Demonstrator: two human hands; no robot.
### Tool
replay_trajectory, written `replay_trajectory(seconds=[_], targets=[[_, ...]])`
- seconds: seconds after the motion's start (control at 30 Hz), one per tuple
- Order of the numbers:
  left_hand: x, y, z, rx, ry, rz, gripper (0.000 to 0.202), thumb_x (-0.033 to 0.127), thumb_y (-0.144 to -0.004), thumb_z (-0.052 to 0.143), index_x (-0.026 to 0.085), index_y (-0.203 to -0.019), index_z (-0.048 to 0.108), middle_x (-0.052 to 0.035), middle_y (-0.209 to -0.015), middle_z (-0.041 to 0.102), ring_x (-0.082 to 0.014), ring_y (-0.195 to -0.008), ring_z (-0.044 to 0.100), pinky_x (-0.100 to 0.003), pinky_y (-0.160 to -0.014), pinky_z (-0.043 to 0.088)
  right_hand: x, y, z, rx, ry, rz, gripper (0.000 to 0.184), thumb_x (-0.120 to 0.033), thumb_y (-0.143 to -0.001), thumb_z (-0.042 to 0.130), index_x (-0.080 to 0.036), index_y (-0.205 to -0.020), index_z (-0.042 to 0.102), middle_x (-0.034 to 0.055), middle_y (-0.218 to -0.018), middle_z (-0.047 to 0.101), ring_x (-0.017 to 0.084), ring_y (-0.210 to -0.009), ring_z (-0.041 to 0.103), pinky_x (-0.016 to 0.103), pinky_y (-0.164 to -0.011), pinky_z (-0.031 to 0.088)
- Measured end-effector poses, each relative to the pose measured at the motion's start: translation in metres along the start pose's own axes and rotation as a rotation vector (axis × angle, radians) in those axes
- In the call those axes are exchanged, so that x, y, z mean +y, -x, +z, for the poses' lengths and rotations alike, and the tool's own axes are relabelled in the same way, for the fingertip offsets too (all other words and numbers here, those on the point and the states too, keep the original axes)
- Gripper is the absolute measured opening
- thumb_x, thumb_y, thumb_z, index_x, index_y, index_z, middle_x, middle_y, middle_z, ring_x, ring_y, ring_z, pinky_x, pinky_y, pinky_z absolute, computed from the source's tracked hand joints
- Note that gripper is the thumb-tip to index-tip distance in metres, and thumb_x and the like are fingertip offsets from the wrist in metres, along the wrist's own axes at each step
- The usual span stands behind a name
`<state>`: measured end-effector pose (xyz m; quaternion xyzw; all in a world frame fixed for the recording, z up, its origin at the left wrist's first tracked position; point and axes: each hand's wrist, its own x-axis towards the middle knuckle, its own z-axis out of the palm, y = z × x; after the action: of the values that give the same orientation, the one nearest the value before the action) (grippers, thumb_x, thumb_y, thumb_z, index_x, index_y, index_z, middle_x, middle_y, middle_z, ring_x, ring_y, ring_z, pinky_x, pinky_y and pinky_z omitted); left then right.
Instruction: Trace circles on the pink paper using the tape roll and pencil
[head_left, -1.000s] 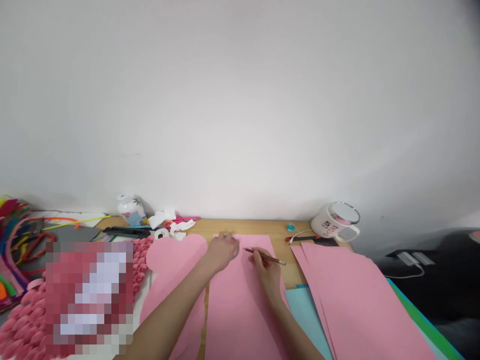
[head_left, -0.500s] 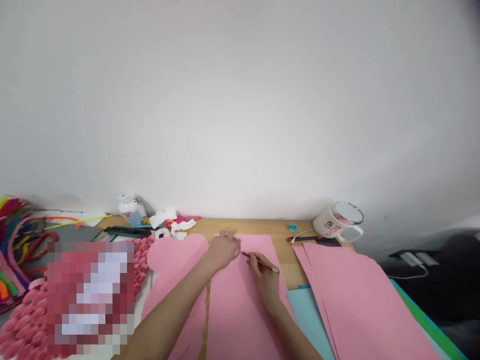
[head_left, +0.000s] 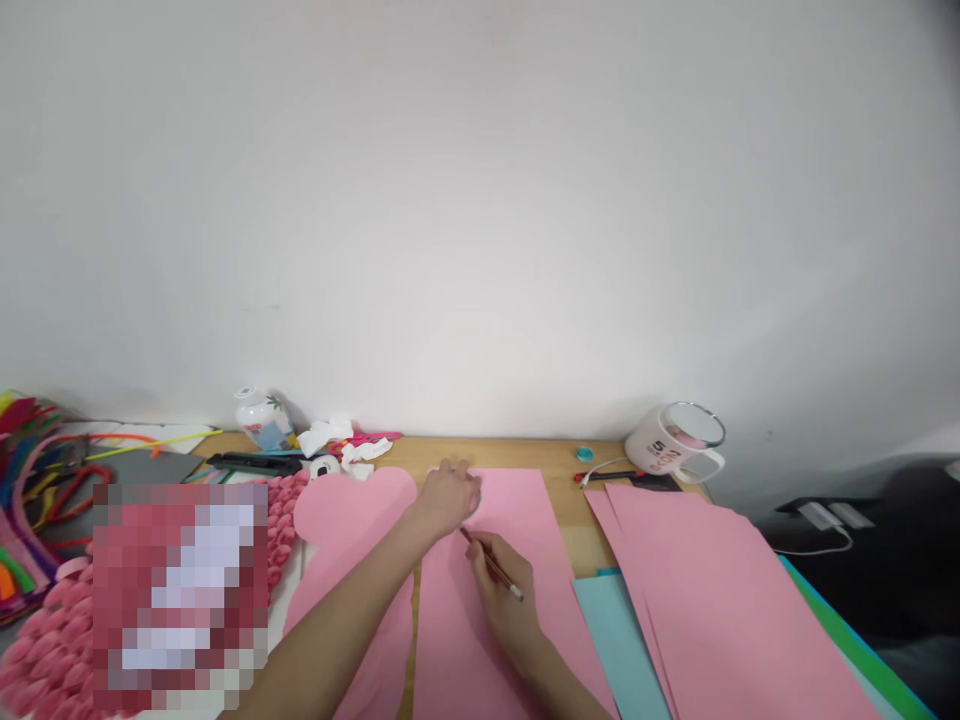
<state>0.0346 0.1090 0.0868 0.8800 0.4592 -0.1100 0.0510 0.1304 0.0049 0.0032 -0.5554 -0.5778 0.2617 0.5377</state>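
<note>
A pink sheet of paper [head_left: 517, 520] lies on the wooden desk [head_left: 577, 530] in front of me. My left hand [head_left: 446, 500] presses down near the sheet's far left corner, fingers curled over a small round thing I cannot make out. My right hand [head_left: 502, 595] is closed on a thin brown pencil [head_left: 491, 563], whose tip touches the sheet just below my left hand. To the left lies a pink cut-out shape [head_left: 345, 520] with a rounded top.
More pink sheets [head_left: 712, 590] fan out on the right over blue and green paper. A white mug [head_left: 675, 445] lies tipped at the back right, with a white cable. Pink rolled pieces, coloured pipe cleaners, a small bottle [head_left: 259, 415] and black tools sit at the left.
My right hand with the pencil has swung left and toward me, from the right of my left hand to just below it. My left hand has stayed in place.
</note>
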Motion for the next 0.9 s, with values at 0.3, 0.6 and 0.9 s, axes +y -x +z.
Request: replay_trajectory(seconds=[0.3,0.6,0.9], targets=[[-0.005,-0.005,0.003,-0.005,-0.001,0.001,0.031,0.020,-0.083,0.048,0.024,-0.111,0.061,-0.0111,-0.117,0.056,-0.0297,-0.100,0.054,-0.036,-0.070,0.048,-0.003,0.005,0.008,-0.163,0.036,-0.168,0.019,-0.022,-0.087,0.046,-0.020,-0.097,0.062,0.0036,-0.081,0.068,0.015,-0.071,0.065,0.022,-0.063,0.050],[-0.003,0.000,-0.005,-0.025,0.001,0.003,0.030,0.020,-0.083,0.047,0.022,-0.108,0.063,-0.0109,-0.116,0.056,-0.0286,-0.098,0.055,-0.035,-0.070,0.047,-0.003,-0.003,-0.011,-0.190,0.081,-0.203,0.022,-0.019,-0.086,0.043,-0.019,-0.094,0.063,0.0055,-0.078,0.065,0.015,-0.064,0.062,0.022,-0.056,0.047],[-0.004,-0.003,-0.003,-0.021,-0.002,0.014,0.029,0.020,-0.082,0.047,0.021,-0.107,0.062,-0.0124,-0.115,0.056,-0.0296,-0.097,0.056,-0.036,-0.070,0.047,0.002,-0.006,-0.031,-0.151,0.120,-0.160,0.018,-0.020,-0.087,0.045,-0.019,-0.092,0.062,0.0050,-0.078,0.066,0.014,-0.065,0.063,0.021,-0.056,0.048]])
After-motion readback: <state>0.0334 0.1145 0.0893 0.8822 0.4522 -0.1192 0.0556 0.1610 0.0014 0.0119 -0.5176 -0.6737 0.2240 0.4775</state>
